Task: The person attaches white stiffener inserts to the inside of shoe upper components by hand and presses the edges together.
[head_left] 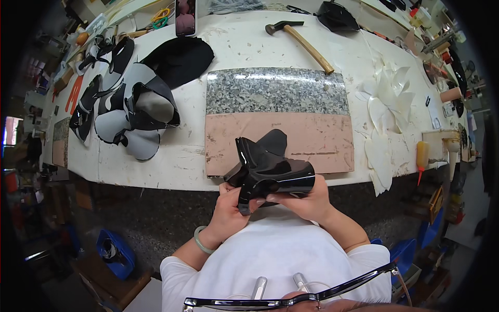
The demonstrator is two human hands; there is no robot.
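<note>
Close to my body, over the table's front edge, I hold a glossy black shoe upper (275,174) in both hands. It is bent and folded, with a matt dark flap standing up at its far side. My left hand (228,210) is closed on its lower left part, a pale green bangle on the wrist. At the right end my right hand (309,204) grips the piece, the thumb lying along its lower edge. Some fingers of both hands are hidden behind the material. Just beyond lies a pinkish-tan pad (280,127) next to a speckled granite slab (275,91).
A hammer (306,47) lies behind the slab. At left are several black-and-grey shoe uppers (138,104) and a black piece (179,60). White cut pieces (384,104) and a yellow bottle with a red tip (422,156) are at right. A phone (186,18) stands at the back.
</note>
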